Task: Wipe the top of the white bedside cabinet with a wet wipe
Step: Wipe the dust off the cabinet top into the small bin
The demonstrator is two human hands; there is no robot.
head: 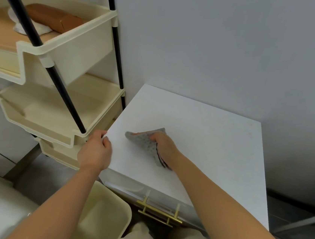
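The white bedside cabinet [209, 137] stands against a grey wall, its flat top seen from above. My right hand [164, 145] presses a grey dotted wipe [142, 138] flat on the left-middle part of the top; the wipe sticks out to the left from under my fingers. My left hand [95, 151] grips the cabinet's left front edge, thumb on top and fingers curled over the side.
A cream tiered rack [59, 108] with black poles stands close to the cabinet's left side; its top tier holds a brown box [52, 19]. A cream bin [102, 217] sits below, beside my knees. The cabinet drawer has a gold handle [159, 214].
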